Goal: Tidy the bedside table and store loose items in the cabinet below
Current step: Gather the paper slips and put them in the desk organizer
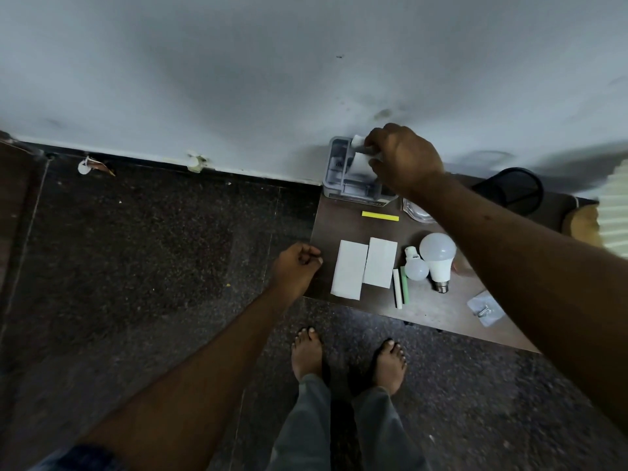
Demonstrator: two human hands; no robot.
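Note:
The dark brown bedside table (438, 316) stands against the wall. My right hand (402, 158) is over a grey compartmented organizer box (339, 178) at the table's back left corner, fingers shut on small white pieces (359, 154). My left hand (299, 268) rests loosely closed at the table's left edge and holds nothing that I can see. On the tabletop lie two white cards (365, 266), a yellow strip (380, 216), a white stick and a green stick (401, 287), a large white bulb (437, 256) and a small bulb (416, 266).
A clear bag with screws (485, 309) lies near the table's front right. A clear plastic packet (416, 212) sits behind my forearm. A black mesh cup (513, 188) stands at the back right. My bare feet (350, 358) are on the dark speckled floor.

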